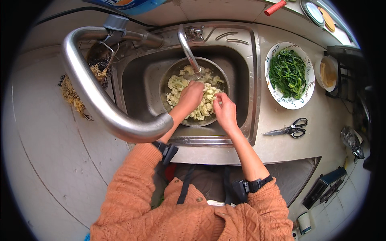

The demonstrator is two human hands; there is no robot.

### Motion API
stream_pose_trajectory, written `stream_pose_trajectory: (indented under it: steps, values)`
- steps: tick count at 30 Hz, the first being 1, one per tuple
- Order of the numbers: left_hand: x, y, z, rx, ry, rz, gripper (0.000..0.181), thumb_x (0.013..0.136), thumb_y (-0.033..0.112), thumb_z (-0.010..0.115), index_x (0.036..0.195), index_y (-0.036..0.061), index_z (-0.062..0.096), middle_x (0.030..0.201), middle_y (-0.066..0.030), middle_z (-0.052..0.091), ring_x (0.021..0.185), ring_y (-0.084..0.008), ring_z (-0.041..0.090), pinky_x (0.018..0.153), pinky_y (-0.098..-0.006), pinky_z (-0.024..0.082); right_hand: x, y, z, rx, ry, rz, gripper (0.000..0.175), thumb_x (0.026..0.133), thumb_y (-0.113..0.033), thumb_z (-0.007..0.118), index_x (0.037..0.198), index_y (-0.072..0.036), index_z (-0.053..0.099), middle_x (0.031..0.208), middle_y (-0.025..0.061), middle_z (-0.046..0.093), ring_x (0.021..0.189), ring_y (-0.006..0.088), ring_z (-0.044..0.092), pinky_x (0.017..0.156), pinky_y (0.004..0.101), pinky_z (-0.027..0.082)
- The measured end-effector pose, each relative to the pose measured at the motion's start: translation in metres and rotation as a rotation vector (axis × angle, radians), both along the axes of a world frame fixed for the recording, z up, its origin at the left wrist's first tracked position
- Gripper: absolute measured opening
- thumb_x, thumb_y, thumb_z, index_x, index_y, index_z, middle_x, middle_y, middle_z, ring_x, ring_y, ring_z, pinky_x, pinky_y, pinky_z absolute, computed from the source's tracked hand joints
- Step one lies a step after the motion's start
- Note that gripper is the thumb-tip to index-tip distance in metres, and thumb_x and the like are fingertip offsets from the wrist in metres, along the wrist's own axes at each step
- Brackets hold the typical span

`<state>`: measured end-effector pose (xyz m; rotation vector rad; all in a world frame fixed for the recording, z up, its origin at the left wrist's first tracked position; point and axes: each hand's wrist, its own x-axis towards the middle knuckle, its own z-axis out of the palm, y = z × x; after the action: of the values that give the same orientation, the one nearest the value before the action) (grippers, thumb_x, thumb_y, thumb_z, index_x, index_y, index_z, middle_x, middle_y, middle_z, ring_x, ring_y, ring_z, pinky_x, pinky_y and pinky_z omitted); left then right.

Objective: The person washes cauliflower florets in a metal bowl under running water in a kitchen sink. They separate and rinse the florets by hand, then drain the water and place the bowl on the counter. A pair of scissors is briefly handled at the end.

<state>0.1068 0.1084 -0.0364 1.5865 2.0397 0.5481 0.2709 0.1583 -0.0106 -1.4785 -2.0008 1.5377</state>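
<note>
Cut cauliflower florets (199, 113) fill a round metal basin (194, 124) that stands in a stainless steel sink (138, 96). The thin curved faucet (187, 49) hangs over the basin, its spout end just above the florets. My left hand (193, 94) reaches into the middle of the basin, fingers bent down among the florets; whether it grips one is hidden. At the basin's right side, my right hand (225, 113) has its thumb and fingers curled together around a small pale cauliflower piece (220, 103).
A thick steel pipe (99, 99) arches over the sink's left side, close to my left forearm. On the right counter are a patterned bowl of leafy greens (288, 73), kitchen scissors (288, 130) and a smaller bowl (328, 73). Fibrous scrubbers (75, 93) lie left of the sink.
</note>
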Motion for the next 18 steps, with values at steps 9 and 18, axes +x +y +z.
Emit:
stream_pose_trajectory:
  steps: [9,18]
  values:
    - [0.008,-0.051,0.052,0.018,-0.223,0.075,0.016,0.084,0.008,0.060,0.099,0.0015,0.060,0.087,-0.0150,0.062,0.083,-0.0348,0.060,0.072,-0.0416,0.048,-0.015,-0.003,0.012,0.167,-0.022,0.438,0.018,0.084,-0.014,0.064,0.099,-0.006,0.065,0.094,0.0170,0.063,0.082,0.0382,0.062,0.072,0.0446,0.051]
    - [-0.003,-0.056,0.046,-0.233,0.043,-0.198,0.013,0.078,0.007,0.060,0.090,0.0027,0.060,0.077,-0.0145,0.061,0.083,-0.0345,0.060,0.072,-0.0447,0.050,-0.012,-0.014,0.002,0.248,-0.348,0.813,0.017,0.078,-0.016,0.060,0.076,0.000,0.066,0.084,0.0212,0.066,0.078,0.0376,0.066,0.072,0.0465,0.053]
